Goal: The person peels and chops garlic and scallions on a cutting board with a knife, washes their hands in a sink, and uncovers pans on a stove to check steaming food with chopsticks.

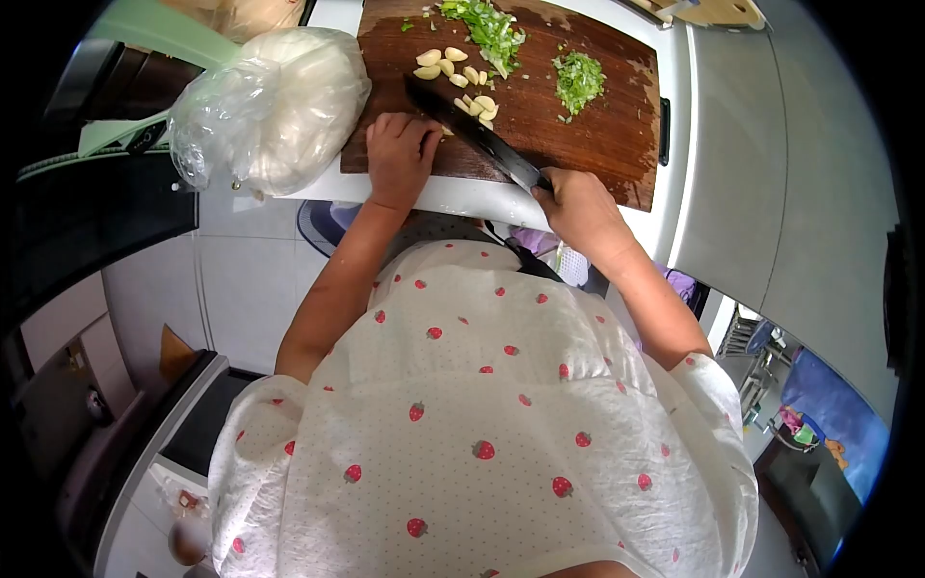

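Observation:
My right hand (584, 214) grips the handle of a dark-bladed kitchen knife (480, 137). The blade slants up and left across a wooden cutting board (578, 154). At the board's near left, my left hand (397, 159) is closed with fingertips down beside the blade. A pale bit of garlic clove (446, 130) peeks out between those fingers and the knife; most of it is hidden. Beyond the blade lie several peeled garlic cloves (446, 66) and some cut garlic pieces (477, 105). Chopped green leaves (489, 37) and a smaller heap of chopped greens (579, 81) sit farther back.
A knotted clear plastic bag (275, 111) with white contents stands against the board's left side. The white counter edge (462, 196) runs just in front of my body. To the right is a grey surface (737, 144). A green handle-like object (159, 31) is at upper left.

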A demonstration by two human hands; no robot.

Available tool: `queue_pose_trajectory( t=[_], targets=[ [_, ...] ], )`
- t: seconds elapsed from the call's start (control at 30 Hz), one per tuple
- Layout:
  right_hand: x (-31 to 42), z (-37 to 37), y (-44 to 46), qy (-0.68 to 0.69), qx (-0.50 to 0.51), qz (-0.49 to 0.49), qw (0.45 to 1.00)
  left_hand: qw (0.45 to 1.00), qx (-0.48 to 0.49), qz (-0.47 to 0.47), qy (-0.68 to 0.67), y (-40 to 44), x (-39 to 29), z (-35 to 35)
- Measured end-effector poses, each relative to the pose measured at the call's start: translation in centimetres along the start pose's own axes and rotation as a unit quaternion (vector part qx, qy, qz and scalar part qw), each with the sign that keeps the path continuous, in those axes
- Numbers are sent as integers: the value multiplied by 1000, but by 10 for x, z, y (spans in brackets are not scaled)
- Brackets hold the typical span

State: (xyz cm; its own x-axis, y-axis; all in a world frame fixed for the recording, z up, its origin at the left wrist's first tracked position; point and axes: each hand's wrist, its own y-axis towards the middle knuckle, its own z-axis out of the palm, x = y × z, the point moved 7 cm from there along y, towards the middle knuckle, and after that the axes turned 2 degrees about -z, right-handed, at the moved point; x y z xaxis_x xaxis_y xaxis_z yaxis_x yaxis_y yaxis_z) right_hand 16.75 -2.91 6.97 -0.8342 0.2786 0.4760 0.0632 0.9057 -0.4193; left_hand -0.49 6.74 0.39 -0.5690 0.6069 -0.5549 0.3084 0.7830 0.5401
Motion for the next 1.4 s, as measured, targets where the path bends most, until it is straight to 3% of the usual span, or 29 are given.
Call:
queue_pose_trajectory(
  t=[0.07, 0.2, 0.27, 0.33, 0.47, 0.53, 0.67, 0.73, 0.87, 0.93, 1.4],
  targets=[
    [5, 2, 1, -66, -22, -16, 997, 1000, -1, 2, 8, 0, 0, 0],
    [-3, 17, 17, -48, -51, -15, 997, 1000, 8, 5, 13, 7, -5, 2],
    [-13, 16, 15, 63, -55, 8, 996, 1000, 17, 7, 9, 12, -6, 1],
    [-17, 10, 8, 79, -74, 26, 994, 997, -11, -32, -68, 29, 3, 4],
    [-25, 2, -14, 127, -89, 61, 986, 998, -44, -43, -31, 56, 10, 14],
    [-29, 4, -22, 118, -52, 84, 988, 998, 27, -45, 43, 60, 14, 28],
    [-33, 3, -30, 100, -12, 78, 992, 999, 22, -22, 12, 44, 11, 13],
    [-39, 7, -31, 50, 39, 69, 996, 997, 40, -68, 4, 28, 10, -2],
    [-50, 15, -22, 139, 35, 64, 988, 995, 41, -93, -5, 3, 8, -21],
    [-51, 16, -14, 149, 6, 70, 986, 995, 61, -48, -62, 1, -1, -14],
    [-11, -6, -5, 31, -9, 1, 999, 992, 19, -64, -110, 0, 1, -7]
  ],
)
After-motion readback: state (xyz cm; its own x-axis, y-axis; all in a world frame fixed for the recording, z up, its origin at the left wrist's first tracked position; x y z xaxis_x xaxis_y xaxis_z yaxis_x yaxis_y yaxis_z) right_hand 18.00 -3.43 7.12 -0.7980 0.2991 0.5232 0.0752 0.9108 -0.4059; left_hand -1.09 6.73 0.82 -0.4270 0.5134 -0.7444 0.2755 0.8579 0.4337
